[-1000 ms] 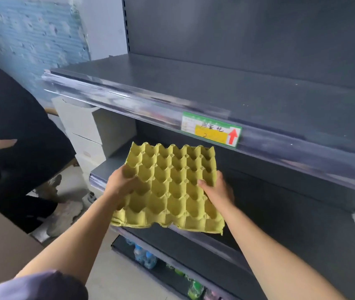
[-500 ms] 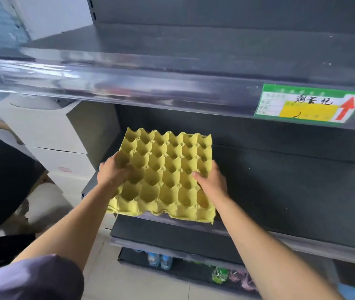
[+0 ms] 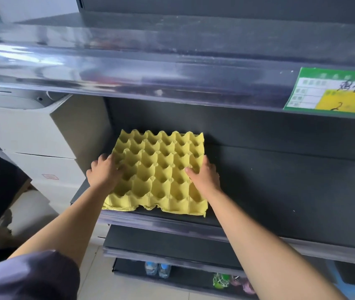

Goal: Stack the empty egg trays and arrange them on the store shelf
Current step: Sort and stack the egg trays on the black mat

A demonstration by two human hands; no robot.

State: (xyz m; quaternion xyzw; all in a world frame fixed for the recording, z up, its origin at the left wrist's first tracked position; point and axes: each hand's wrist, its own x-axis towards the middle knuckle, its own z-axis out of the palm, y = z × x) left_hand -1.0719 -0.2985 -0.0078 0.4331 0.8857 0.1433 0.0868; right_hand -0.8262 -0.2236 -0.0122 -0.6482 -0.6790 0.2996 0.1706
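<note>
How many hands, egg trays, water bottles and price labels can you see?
Hands: 2, left hand and right hand
Yellow egg tray: 1 seen
Water bottles: 2
Price label: 1
Total: 6

In front of you stands a dark grey metal shelving unit [image 3: 280, 180] with several boards one above the other. The upper board has a glossy front strip [image 3: 150, 72] which reflects bright light at its left end, and a green and yellow price label [image 3: 332, 92] sits on it at the right. To your left, white boxes [image 3: 27, 135] are piled against a pale wall [image 3: 38, 7]. The floor [image 3: 94, 273] is of light tiles. On the lowest board you see two small water bottles [image 3: 157, 269].
</note>
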